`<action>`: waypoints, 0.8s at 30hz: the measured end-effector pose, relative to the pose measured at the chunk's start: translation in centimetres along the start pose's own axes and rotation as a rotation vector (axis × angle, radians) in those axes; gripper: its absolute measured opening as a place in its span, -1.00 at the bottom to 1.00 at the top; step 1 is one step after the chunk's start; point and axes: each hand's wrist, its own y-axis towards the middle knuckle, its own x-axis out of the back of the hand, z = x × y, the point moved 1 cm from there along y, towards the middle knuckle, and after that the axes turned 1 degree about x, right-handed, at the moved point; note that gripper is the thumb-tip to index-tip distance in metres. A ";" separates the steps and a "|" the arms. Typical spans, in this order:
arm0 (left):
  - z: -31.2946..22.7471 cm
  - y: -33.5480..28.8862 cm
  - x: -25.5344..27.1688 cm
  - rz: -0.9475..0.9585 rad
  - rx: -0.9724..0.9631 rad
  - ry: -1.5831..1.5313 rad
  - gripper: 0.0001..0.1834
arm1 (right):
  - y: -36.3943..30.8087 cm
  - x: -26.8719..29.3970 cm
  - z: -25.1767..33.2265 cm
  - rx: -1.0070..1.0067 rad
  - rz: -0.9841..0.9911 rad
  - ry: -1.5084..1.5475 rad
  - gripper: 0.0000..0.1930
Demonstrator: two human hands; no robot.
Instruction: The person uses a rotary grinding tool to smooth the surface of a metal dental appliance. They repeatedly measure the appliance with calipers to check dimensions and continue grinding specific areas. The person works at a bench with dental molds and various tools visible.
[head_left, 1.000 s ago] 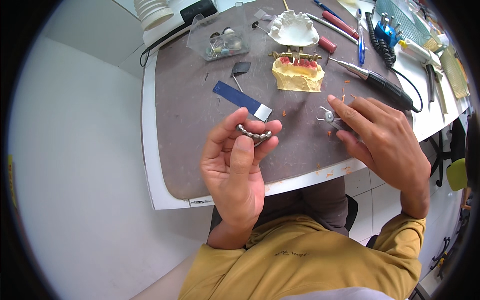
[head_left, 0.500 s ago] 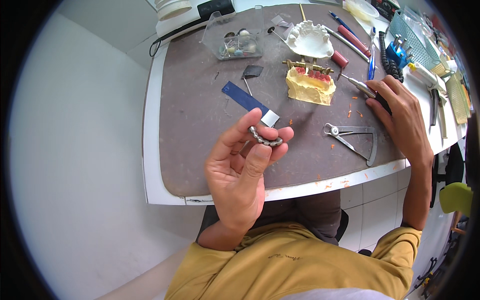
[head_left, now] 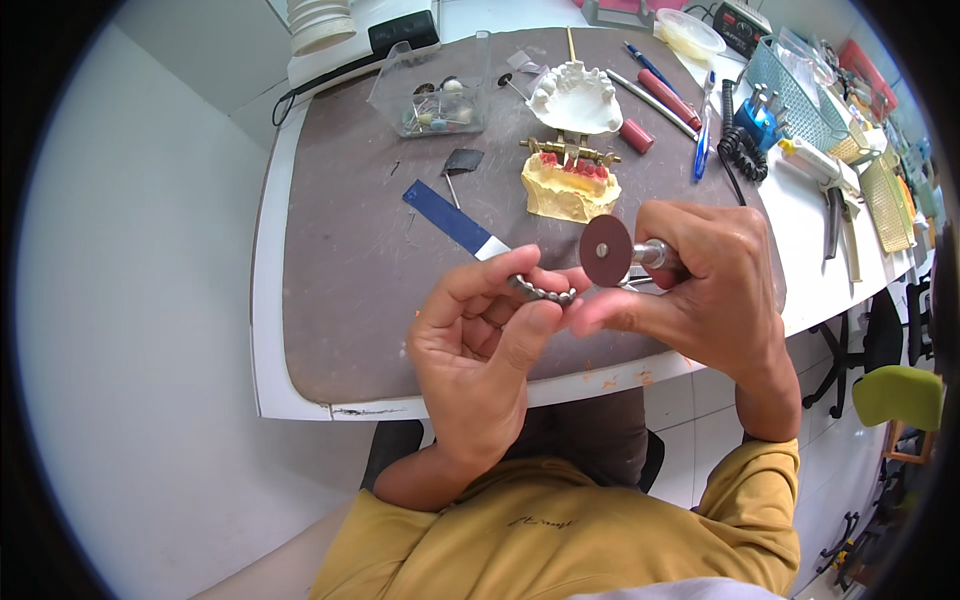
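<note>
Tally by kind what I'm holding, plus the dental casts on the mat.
Metal bridge: 1
Rotary tool, disc fitted: 1
Casts, counting the white cast and yellow cast: 2
Total: 4

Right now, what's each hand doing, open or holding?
Left hand: closed, holding the curved metal tooth piece in thumb and fingers.
Right hand: closed, holding the rotary handpiece with brown disc.

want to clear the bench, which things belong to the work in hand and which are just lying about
In the work:
curved metal tooth piece, in the left hand
rotary handpiece with brown disc, in the right hand
tooth model, likely, though untouched

Seemingly lying about:
blue strip
clear box
blue toothbrush
</note>
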 end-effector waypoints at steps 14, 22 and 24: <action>0.1 -0.5 -0.1 -0.025 -0.061 0.113 -0.60 | -0.3 -0.7 0.4 0.084 0.025 -0.045 -0.53; 0.1 -0.5 0.0 -0.025 -0.089 0.136 -0.59 | -0.4 -0.8 0.3 0.095 0.030 -0.019 -0.54; 0.2 -0.4 0.0 -0.016 -0.095 0.144 -0.59 | -0.3 -0.7 0.3 0.106 0.037 -0.030 -0.55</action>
